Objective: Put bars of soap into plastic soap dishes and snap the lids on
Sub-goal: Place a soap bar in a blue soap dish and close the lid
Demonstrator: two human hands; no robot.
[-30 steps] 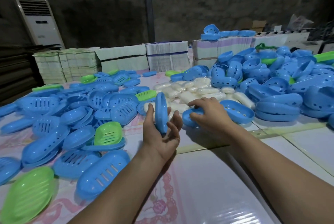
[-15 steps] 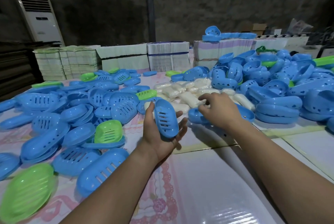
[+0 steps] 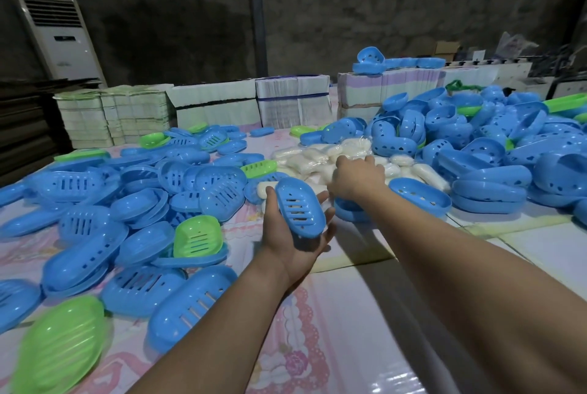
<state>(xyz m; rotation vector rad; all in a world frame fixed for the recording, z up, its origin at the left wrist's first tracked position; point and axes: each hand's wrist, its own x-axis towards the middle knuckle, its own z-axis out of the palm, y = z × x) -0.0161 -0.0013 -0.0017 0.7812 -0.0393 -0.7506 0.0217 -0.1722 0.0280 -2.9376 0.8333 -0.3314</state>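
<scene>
At the middle of the table (image 3: 365,346), just short of the soap pile (image 3: 320,158), the left hand (image 3: 293,234) holds a blue slotted dish (image 3: 300,207) in its upturned palm, thumb curled up one long side and fingers curled up the other, hollow side facing up. The right hand (image 3: 357,176) reaches over the pale wrapped bars, back of the hand toward the camera; its fingers point down into the pile and whether they already pinch a bar I cannot tell.

To do this step well, I would take one bar only, gripped across its short sides, and bring it back to the waiting dish rather than carry the dish forward. The left hand should keep the dish level and open-side up so the bar drops flat along the long axis (a bar sitting crooked would likely stop a lid from snapping). A matching lid probably comes from the blue heap (image 3: 495,152) on the right, so the loose tray (image 3: 419,199) just beside the right wrist should not be knocked.

No brand or readable writing shows on the dishes or soap wrappers; the white air conditioner (image 3: 62,37) at the back left carries a small dark panel too blurred to read, and the bundled paper stacks (image 3: 292,101) show no legible print
</scene>
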